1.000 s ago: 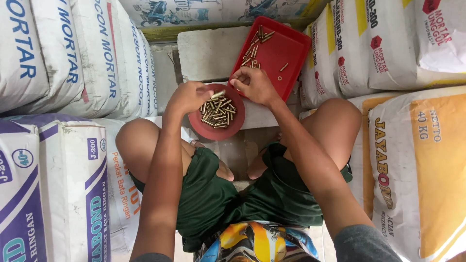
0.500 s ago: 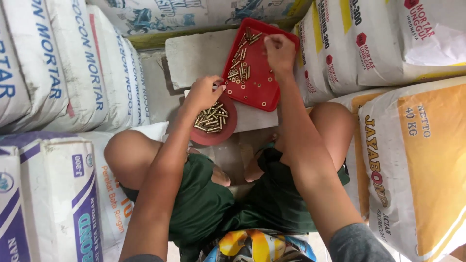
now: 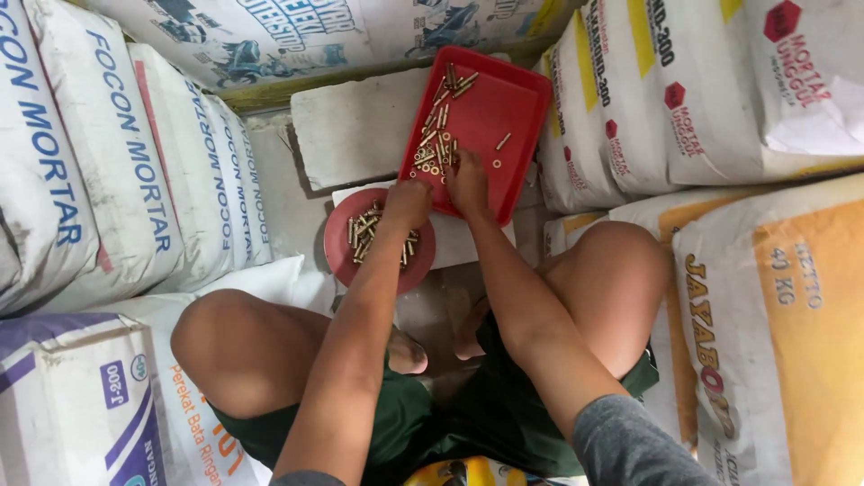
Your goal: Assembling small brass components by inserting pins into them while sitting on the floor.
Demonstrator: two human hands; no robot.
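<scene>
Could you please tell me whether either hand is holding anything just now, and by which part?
It cannot be told. Both the left hand and the right hand rest at the red tray among small brass-coloured pieces, their fingers hiding any hold.

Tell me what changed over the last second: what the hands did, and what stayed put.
The right hand went up to the far end of the red tray, then came back to its near edge, by the brass pieces. The left hand drifted from over the round red dish to the tray's near corner. Whether either picked anything up is unclear. Tray, dish and sacks stayed put.
</scene>
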